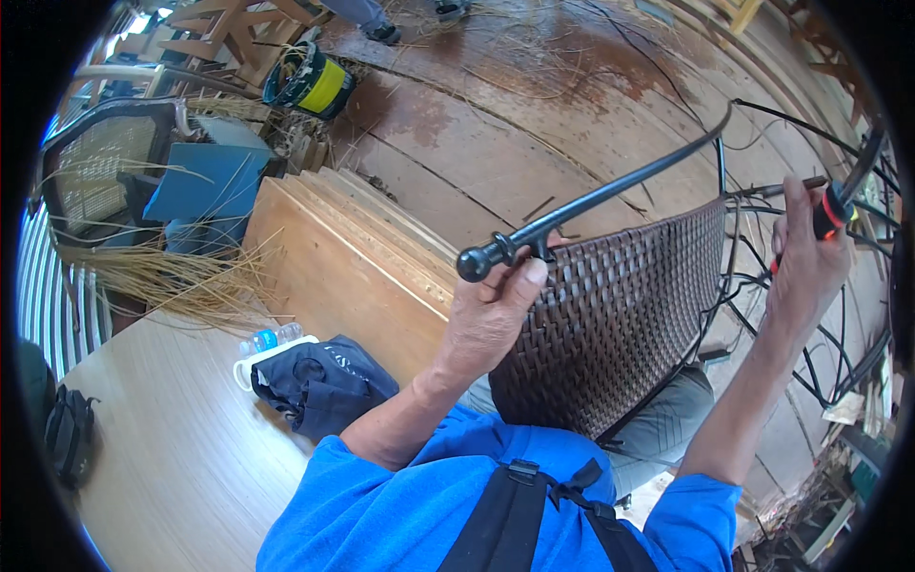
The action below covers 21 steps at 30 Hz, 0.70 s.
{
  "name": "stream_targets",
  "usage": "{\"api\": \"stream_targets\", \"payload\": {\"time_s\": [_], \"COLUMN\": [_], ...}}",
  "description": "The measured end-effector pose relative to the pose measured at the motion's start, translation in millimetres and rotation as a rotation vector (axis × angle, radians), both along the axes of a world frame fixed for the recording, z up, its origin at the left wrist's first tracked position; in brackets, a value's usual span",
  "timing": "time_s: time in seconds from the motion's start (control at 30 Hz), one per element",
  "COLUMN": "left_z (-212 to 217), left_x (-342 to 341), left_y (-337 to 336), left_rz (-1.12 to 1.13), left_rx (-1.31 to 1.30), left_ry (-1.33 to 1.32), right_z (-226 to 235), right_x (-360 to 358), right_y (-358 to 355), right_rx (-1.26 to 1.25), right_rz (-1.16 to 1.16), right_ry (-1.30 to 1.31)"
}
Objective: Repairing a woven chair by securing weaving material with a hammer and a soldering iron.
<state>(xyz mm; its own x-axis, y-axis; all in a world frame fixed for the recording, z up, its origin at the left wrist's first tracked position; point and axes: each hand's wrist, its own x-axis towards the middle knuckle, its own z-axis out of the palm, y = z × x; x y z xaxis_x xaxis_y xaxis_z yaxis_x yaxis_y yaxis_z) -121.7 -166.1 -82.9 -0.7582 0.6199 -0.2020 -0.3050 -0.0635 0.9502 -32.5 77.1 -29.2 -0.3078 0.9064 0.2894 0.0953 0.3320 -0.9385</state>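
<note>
A dark brown woven panel (620, 310) on a black metal frame, part of a wicker chair, stands tilted across my lap. Along its top runs a black metal tube (610, 191) with a ball-shaped end. My left hand (491, 319) grips the frame just under that ball end, its thumb on the near side and the fingers partly hidden behind. At the panel's far right, my right hand (805, 253) is closed around a tool with a black-and-red handle (831, 212); its exact kind is unclear. A thin dark rod (777, 188) sticks out by those fingers.
A light wooden table (181, 429) at left bears a dark cloth bag (329, 381) and a clear plastic bottle (272, 338). Stacked boards (353, 253), loose rattan strands (172, 276) and a black bucket (310, 81) lie beyond. Another person's feet (386, 33) show at the top.
</note>
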Motion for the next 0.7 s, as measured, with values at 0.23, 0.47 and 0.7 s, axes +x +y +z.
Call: {"api": "stream_targets", "payload": {"time_s": [0.23, 0.47, 0.7], "left_z": [12, 10, 4], "left_x": [4, 7, 4], "left_y": [-2, 6, -2], "left_rz": [-0.031, 0.009, 0.349], "left_rx": [0.202, -0.28, -0.428], "left_ry": [-0.223, 0.048, 0.295], "right_z": [-36, -41, -19], "right_x": [85, 195, 452], "right_y": [21, 1, -73], "right_rx": [-0.077, -0.167, -0.212], "right_rz": [-0.027, -0.321, -1.143], "right_ry": [-0.27, -0.131, -1.274]}}
